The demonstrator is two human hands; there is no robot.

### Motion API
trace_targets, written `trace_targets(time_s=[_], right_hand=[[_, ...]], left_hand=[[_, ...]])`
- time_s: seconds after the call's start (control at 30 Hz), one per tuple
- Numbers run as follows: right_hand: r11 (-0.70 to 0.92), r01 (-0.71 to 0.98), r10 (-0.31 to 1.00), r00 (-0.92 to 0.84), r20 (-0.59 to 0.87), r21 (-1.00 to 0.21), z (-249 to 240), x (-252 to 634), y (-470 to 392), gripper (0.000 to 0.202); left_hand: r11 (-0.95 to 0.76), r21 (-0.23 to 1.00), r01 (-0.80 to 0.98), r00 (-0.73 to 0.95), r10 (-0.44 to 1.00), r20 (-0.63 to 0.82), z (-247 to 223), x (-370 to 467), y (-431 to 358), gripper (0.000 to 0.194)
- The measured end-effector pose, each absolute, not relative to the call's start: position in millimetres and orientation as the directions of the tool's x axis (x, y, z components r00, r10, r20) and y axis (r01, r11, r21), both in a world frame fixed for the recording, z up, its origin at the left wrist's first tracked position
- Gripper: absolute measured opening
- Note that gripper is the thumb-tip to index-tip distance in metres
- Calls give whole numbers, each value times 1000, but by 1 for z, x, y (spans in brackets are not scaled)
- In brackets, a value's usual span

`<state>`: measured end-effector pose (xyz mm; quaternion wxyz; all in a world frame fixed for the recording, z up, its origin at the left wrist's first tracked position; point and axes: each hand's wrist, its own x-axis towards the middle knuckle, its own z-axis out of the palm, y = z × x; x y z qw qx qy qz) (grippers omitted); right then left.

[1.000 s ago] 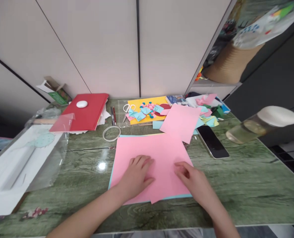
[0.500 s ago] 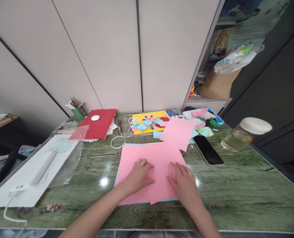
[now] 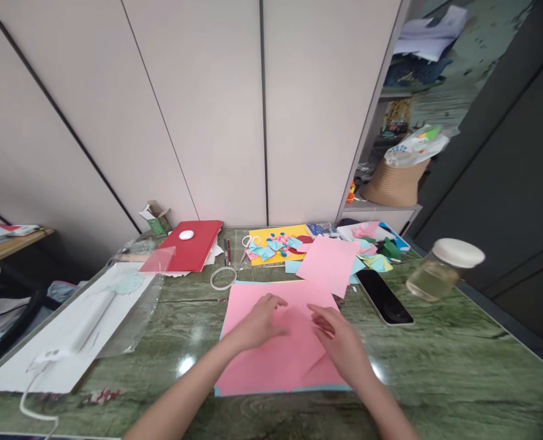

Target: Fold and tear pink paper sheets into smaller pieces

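Pink paper [image 3: 253, 373] lies on the table in front of me, with light blue sheet edges showing under it. My left hand [image 3: 262, 322] is over the left half of the paper, thumb and fingers apart, nothing visible in its grasp. To the right, my right hand [image 3: 339, 342] hovers at the paper with loosely bent fingers, thumb apart from them. Between the hands the top pink sheet is blurred, and a raised or creased edge runs near my right palm. Whether the right fingertips touch it is unclear.
Behind the stack lie another pink sheet [image 3: 328, 263], scissors [image 3: 251, 242], a roll of tape [image 3: 223, 278] and a red folder [image 3: 193, 244]. A phone [image 3: 384, 297] and a lidded jar [image 3: 440, 275] stand to the right. At left, a white lamp-like bar [image 3: 92, 318] rests on white paper.
The view has tilted up slightly, so things sit lower. My right hand's fingers have gone from resting flat on the pink paper to bent; the top sheet's lower edge has shifted.
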<state>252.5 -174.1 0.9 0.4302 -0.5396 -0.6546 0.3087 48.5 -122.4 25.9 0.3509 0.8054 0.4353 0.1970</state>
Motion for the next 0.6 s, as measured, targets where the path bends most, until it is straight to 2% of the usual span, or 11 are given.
trace_targets(time_s=[0.07,0.13,0.2,0.23,0.33,0.43,0.53,0.6], right_hand=[[227,370,973,-54,224,-901,32,255,-162,30],[265,341,964,-81,252,-902,65,256,-149,19],[338,359,940,-95,326,-870,94,255,-137,17],[391,399,916,-80,393,-830,105,253,-133,16],[518,623,789,-82,609,-587,127,245,-125,19],[566,767,645,-184,742,-302,135,236,-127,25],[593,792,528,-247,812,-145,138,230,-133,28],[610,786,471,-258,843,-100,138,228,-137,28]], left_hand=[[-347,823,449,495,864,95,57,48,-116,41],[-348,873,341,515,846,136,89,49,-111,39],[-358,892,275,520,836,175,115,51,-108,28],[-368,893,259,467,857,217,125,53,-107,24],[-368,911,188,305,903,302,140,58,-110,21],[-387,911,143,183,915,360,145,61,-117,22],[-434,879,196,124,900,417,147,63,-125,23],[-469,849,243,103,883,458,148,63,-129,24]])
